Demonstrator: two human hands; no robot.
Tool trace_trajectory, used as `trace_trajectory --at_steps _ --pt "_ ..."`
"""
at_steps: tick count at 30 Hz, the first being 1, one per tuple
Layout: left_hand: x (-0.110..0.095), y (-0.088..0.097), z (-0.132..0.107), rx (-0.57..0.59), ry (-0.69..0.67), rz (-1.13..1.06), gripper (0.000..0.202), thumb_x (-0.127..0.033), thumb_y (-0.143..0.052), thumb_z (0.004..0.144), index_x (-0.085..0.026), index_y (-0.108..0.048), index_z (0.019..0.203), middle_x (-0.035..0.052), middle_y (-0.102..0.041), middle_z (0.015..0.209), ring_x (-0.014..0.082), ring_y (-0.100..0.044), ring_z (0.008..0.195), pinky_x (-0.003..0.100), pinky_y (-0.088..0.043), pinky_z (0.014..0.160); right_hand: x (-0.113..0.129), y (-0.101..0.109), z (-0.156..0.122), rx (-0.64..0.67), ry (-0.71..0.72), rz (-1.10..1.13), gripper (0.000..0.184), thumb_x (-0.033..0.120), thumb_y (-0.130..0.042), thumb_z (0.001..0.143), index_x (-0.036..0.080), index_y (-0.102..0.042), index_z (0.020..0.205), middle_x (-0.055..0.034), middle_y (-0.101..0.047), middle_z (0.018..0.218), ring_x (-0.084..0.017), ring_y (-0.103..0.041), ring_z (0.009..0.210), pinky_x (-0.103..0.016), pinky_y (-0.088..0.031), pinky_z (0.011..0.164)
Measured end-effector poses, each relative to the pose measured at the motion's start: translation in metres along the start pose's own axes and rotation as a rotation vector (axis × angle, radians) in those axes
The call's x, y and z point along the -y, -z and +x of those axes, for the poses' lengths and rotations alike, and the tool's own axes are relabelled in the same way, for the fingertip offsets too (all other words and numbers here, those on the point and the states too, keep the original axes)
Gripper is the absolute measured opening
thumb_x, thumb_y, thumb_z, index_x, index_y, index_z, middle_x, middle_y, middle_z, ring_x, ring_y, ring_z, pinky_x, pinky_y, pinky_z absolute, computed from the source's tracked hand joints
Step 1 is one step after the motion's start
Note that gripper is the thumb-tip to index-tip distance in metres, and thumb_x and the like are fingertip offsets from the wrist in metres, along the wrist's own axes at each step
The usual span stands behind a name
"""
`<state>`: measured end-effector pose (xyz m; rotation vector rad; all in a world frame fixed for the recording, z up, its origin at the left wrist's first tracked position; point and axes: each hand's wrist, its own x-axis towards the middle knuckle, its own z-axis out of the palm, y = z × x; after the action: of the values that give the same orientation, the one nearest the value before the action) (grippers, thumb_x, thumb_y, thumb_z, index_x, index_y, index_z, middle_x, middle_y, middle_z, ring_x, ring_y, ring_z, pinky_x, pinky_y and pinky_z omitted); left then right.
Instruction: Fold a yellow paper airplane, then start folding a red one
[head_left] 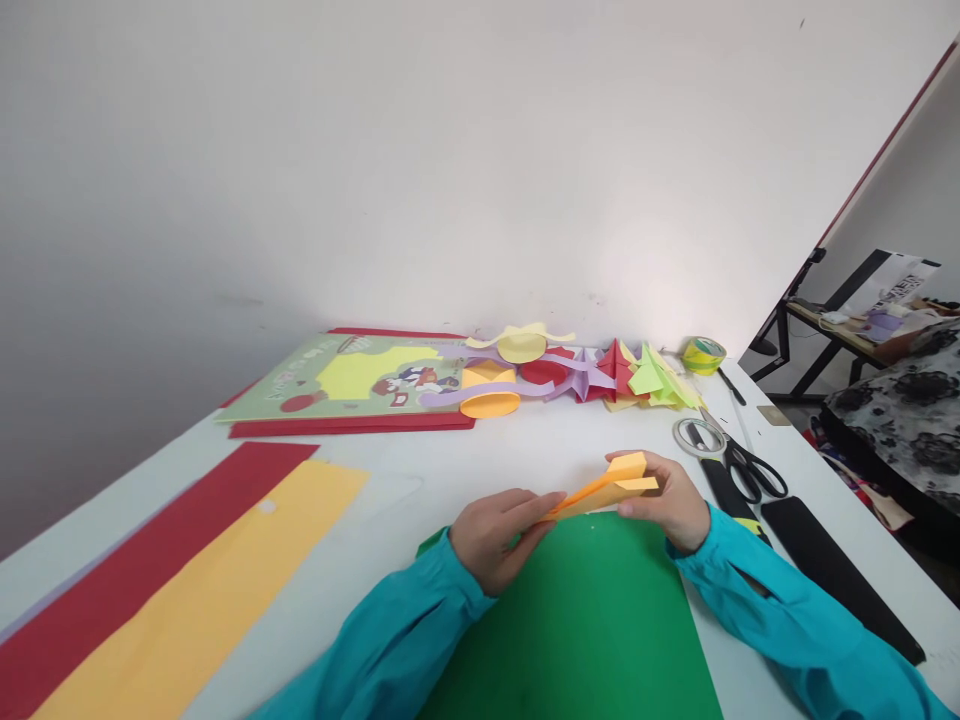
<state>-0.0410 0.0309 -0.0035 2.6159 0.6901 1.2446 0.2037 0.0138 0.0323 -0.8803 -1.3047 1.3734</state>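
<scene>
An orange folded-paper piece [600, 492], shaped like a paper plane with raised flaps, is held between my two hands above a green sheet [577, 620]. My left hand [501, 535] pinches its narrow left end between thumb and fingers. At the wider right end, my right hand [667, 500] grips the folded edges, its thumb below and fingers partly hidden behind the paper. Both sleeves are turquoise.
Red [172, 540] and yellow-orange [225, 580] paper strips lie at left. Behind are a printed pad [300, 385], paper cutouts [491, 403] and folded paper planes [652, 380]. Tape rolls [703, 355], scissors [742, 470] and a black sheath-like piece [840, 575] lie right. A person in patterned clothing [907, 410] is at far right.
</scene>
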Motion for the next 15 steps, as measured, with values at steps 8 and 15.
trace_trajectory --at_steps 8,15 --pt "-0.018 0.003 0.005 -0.022 0.115 -0.188 0.051 -0.033 -0.05 0.093 -0.03 -0.037 0.142 0.005 -0.068 0.107 0.0147 -0.06 0.082 0.026 -0.051 0.074 -0.005 -0.003 -0.002 0.03 0.214 -0.212 0.009 0.026 -0.078 0.07 0.02 -0.072 0.072 -0.0027 -0.067 0.074 -0.015 -0.062 0.069 -0.027 -0.051 0.065" --pt "-0.02 0.009 0.008 -0.017 0.723 -0.832 0.047 -0.047 -0.067 0.078 -0.019 -0.066 0.116 0.0092 -0.07 0.102 0.0107 -0.056 0.061 0.023 -0.046 0.051 -0.002 0.008 -0.001 0.017 0.265 -0.184 0.009 0.022 -0.079 0.069 0.023 -0.073 0.075 -0.0024 -0.066 0.078 -0.015 -0.061 0.07 -0.029 -0.05 0.065"
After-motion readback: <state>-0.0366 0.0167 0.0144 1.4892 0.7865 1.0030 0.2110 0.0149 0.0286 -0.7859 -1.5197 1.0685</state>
